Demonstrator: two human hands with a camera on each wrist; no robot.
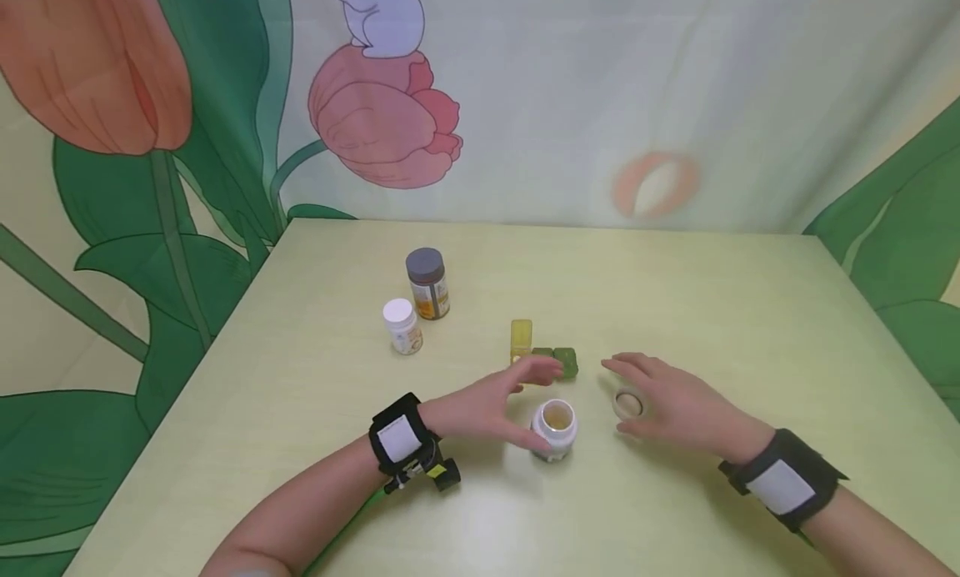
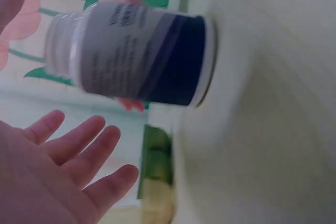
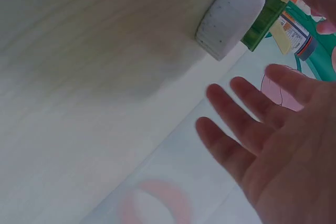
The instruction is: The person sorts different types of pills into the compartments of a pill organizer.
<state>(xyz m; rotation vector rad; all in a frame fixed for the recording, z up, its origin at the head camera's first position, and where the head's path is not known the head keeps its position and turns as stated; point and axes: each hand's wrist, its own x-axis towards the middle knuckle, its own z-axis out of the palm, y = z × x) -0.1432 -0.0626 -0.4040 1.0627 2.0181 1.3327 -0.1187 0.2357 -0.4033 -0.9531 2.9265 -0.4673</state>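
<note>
A white bottle (image 1: pixel 555 442) stands upright and uncapped on the table, with a blue and white label (image 2: pixel 173 59) in the left wrist view. Beside it, my left hand (image 1: pixel 510 402) is spread with thumb and fingers apart, gripping nothing. My right hand (image 1: pixel 675 406) reaches in from the right, its fingers loosely extended and holding nothing. Between its thumb and fingers, a white screw cap (image 1: pixel 628 403) lies on the table; the right wrist view shows this cap (image 3: pixel 231 20) apart from the fingers. Behind the left hand is a small pill box with green compartments (image 1: pixel 566 363) and a raised yellow lid (image 1: pixel 521 333), partly hidden.
Farther back on the left stand a small white bottle (image 1: pixel 403 331) with a white cap and a brown bottle (image 1: pixel 429 289) with a dark lid. A printed curtain (image 1: pixel 540 110) hangs behind the table's far edge. The pale table (image 1: pixel 750 310) extends right.
</note>
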